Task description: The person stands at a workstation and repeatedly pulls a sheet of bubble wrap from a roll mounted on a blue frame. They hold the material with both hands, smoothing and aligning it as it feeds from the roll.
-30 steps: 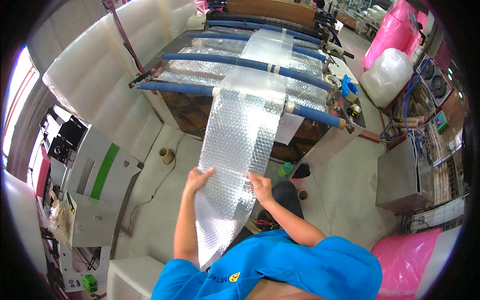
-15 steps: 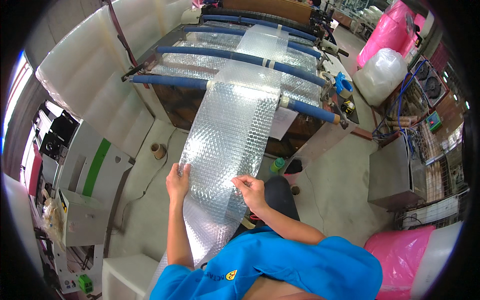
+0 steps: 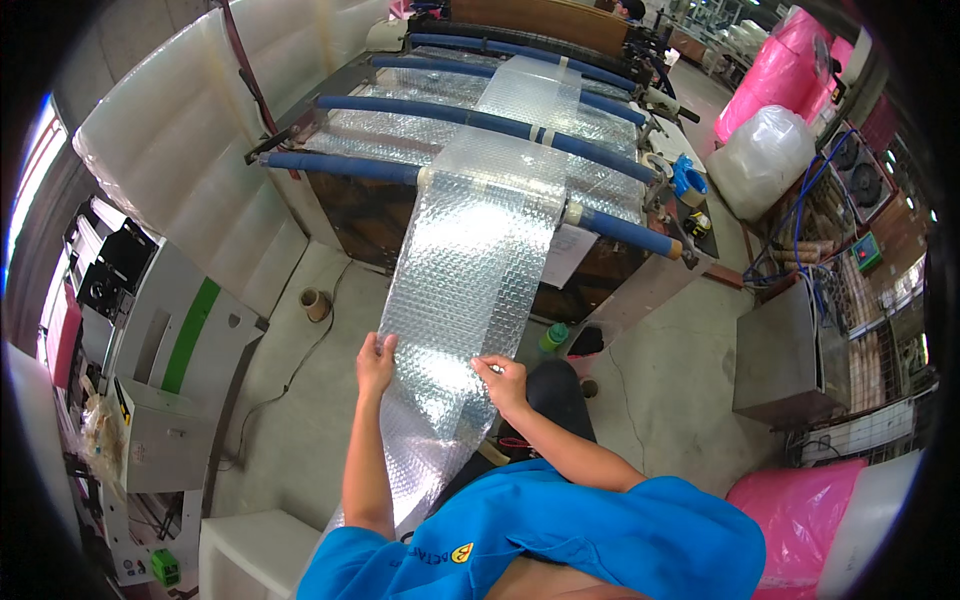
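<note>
Pinched, apparently thumb-to-finger, by left hand [image 3: 375, 366] and right hand [image 3: 507, 385]: bubble wrap [image 3: 465, 265]; yellow emblem [image 3: 461, 553] and dark lettering [image 3: 428, 558] on blue shirt [image 3: 640, 530].

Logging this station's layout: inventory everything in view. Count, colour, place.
bubble-wrap sheet: 1, clear, from front roller down between hands
blue rollers: 4, blue, across the machine ahead
paper sheet: 1, white, below front roller
blue tape roll: 1, blue, machine's right end
tape measure: 1, yellow-black, near the tape
green bottle: 1, green, floor ahead
brown core: 1, brown, left floor
striped machine: 1, white-grey with green stripe, left
pink bundles: at least 2, pink, upper and lower right
grey cabinet: 1, grey, right
left hand: 1, bare, sheet's left edge
right hand: 1, bare, sheet's right side
</note>
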Available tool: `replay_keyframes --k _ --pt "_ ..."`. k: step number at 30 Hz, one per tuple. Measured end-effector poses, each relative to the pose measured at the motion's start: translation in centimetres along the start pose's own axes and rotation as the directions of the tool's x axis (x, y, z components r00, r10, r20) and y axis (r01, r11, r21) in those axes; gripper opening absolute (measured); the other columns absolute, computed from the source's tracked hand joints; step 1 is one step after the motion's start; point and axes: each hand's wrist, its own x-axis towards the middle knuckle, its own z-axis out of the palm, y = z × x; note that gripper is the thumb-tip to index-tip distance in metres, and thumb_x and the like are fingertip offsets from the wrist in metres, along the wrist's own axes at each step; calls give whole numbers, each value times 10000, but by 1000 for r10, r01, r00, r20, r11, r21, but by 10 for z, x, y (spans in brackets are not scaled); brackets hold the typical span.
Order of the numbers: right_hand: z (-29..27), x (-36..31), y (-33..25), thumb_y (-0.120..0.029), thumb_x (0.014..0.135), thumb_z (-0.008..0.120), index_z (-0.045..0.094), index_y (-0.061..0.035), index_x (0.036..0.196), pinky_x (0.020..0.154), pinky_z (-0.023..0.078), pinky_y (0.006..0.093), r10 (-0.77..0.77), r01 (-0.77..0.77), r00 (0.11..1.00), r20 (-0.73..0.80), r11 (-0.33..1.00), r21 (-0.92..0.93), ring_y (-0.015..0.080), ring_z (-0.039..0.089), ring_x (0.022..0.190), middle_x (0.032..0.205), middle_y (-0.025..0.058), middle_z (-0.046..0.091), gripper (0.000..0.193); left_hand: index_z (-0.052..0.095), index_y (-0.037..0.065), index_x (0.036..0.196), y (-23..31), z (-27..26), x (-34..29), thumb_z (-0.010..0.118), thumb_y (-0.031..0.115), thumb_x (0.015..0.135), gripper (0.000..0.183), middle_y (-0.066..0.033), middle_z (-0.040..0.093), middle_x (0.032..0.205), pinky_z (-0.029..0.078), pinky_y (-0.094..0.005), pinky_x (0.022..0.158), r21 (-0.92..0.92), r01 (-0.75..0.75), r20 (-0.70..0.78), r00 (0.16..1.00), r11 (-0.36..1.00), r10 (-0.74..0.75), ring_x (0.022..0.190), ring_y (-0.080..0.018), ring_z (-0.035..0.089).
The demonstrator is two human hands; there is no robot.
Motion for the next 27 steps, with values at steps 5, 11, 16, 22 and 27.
replay_keyframes --k 5,11,16,22,27 --pt "-5 12 15 -158 731 676 657 3 774 634 421 224 -46 48 999 24 997 -68 88 548 685 750 48 633 168 515 24 793 -15 13 11 604 359 786 347 -67 561 610 409 -310 526 -19 8 46 999 1000 -7 542 -152 520" --pt "-6 15 19 -156 739 666 659 -4 777 658 420 229 -39 42 998 40 996 -76 99 558 718 747 56 633 156 523 15 819 -11 19 13 601 322 798 317 -52 550 625 414 -275 531 4 21 55 998 1000 -22 572 -119 514" --pt "-6 20 24 -151 740 661 659 -5 778 656 418 226 -69 72 997 38 995 -75 96 559 718 744 56 632 151 532 51 820 -8 20 16 509 450 814 399 -70 595 669 428 -358 629 224 72 72 993 972 -90 660 -225 580" --pt "-6 23 26 -150 728 665 660 -2 771 619 422 228 -65 64 998 -7 992 -110 97 560 669 712 55 631 154 526 53 823 -14 29 22 477 452 828 402 -76 596 686 424 -374 658 192 104 120 984 976 -129 706 -259 581" --pt "-8 21 22 -168 721 672 664 -9 761 621 430 235 88 -80 995 43 983 -164 101 570 670 712 59 640 164 517 52 845 -34 36 25 473 438 831 388 -89 594 704 420 -384 674 247 115 139 978 962 -153 727 -270 578"
